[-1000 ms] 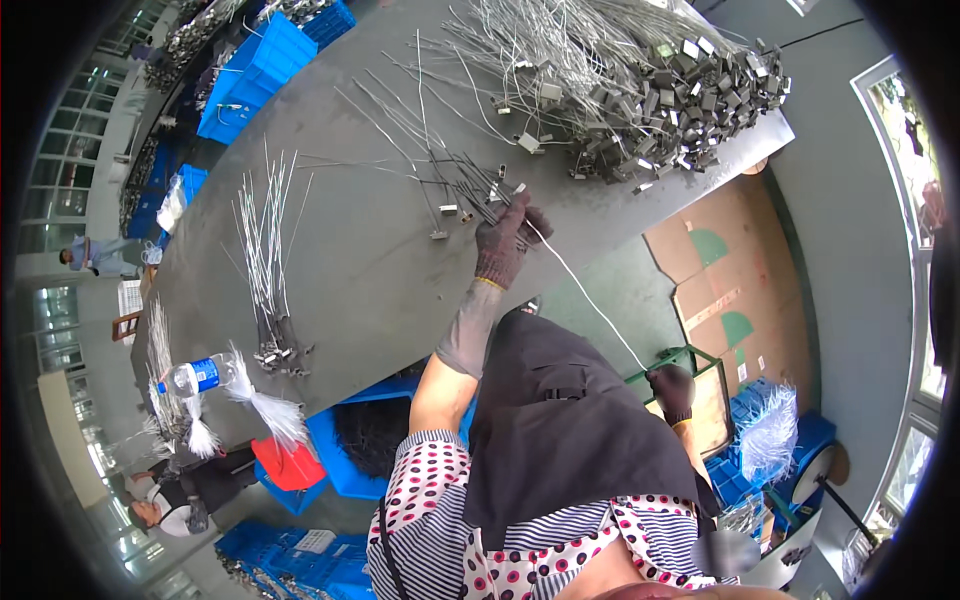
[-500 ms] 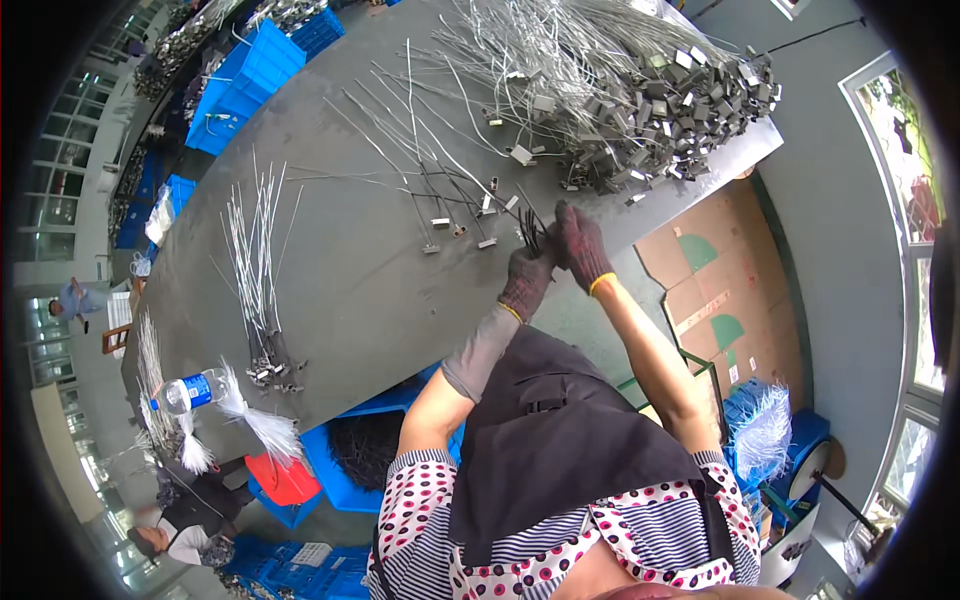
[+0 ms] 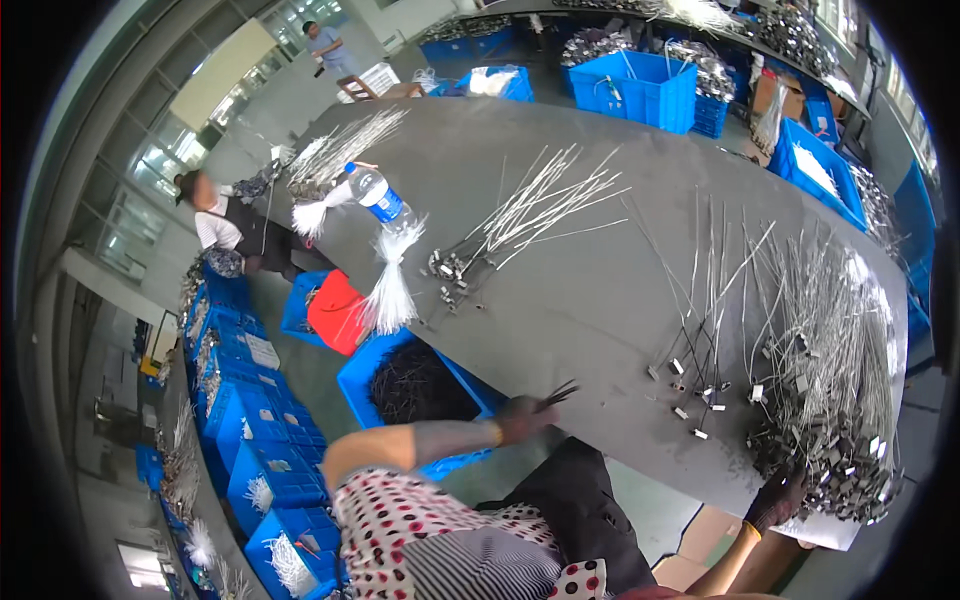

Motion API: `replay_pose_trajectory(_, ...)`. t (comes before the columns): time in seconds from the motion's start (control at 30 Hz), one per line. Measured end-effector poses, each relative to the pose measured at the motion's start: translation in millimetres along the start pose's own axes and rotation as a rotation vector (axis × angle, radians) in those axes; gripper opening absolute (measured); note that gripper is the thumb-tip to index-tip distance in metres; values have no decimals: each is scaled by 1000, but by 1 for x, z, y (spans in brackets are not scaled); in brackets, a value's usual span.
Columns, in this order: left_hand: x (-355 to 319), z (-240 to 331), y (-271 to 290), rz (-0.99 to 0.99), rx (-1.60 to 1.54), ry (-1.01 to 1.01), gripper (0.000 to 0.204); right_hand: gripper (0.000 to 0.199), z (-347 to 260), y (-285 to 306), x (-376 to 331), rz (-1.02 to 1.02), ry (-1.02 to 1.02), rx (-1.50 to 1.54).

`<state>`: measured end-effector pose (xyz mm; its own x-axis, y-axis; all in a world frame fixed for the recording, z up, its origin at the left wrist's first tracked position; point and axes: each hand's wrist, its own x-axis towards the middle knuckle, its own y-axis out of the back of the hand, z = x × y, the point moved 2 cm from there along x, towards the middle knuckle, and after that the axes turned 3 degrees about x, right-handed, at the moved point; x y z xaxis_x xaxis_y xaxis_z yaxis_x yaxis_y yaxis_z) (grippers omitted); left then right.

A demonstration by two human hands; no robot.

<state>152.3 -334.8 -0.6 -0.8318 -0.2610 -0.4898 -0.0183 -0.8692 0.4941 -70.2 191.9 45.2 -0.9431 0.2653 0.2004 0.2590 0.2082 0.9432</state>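
My left hand point(image 3: 525, 420), in a dark knitted glove, is closed round a small bunch of thin black strips point(image 3: 557, 394) at the table's near edge. At the right, my gloved right hand point(image 3: 778, 500) touches the near edge of a big heap of metal wires with small block-shaped ends point(image 3: 825, 455); its fingers are partly hidden and dark against the heap. Between the hands, several loose wired pieces point(image 3: 700, 390) lie spread on the grey table point(image 3: 590, 310). A smaller bundle of wires point(image 3: 545, 205) with dark block ends rests farther left.
Beside my left arm stands a blue bin point(image 3: 357, 382) of black strips. A plastic bottle point(image 3: 378, 195), white tie bundles point(image 3: 392, 280) and a red object point(image 3: 337, 312) are at the left. A co-worker point(image 3: 228, 215) is at the table's left end. Blue crates point(image 3: 635, 90) stand beyond.
The view has swung left. My hands, close together before, are now far apart: the left has moved left with the black strips, the right has gone to the big heap.
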Motion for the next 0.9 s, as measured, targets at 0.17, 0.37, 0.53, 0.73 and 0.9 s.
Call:
replay_pose_trajectory(0.17,-99,-17,10,223,-170,137,37,37,35,-4,-1,29,34,-99)
replay_pose_trajectory(0.37,-50,34,-20,187,-367,191,35,25,56,-104,11,268,80,-209)
replay_pose_trajectory(0.53,43,125,-85,28,-512,-51,30,13,-43,27,-12,378,146,221)
replay_pose_trajectory(0.73,58,225,-208,-504,-449,-166,29,11,-10,35,-93,387,-201,839)
replay_pose_trajectory(0.9,57,241,-284,-779,-704,-24,33,17,-14,69,-199,-29,-478,1236)
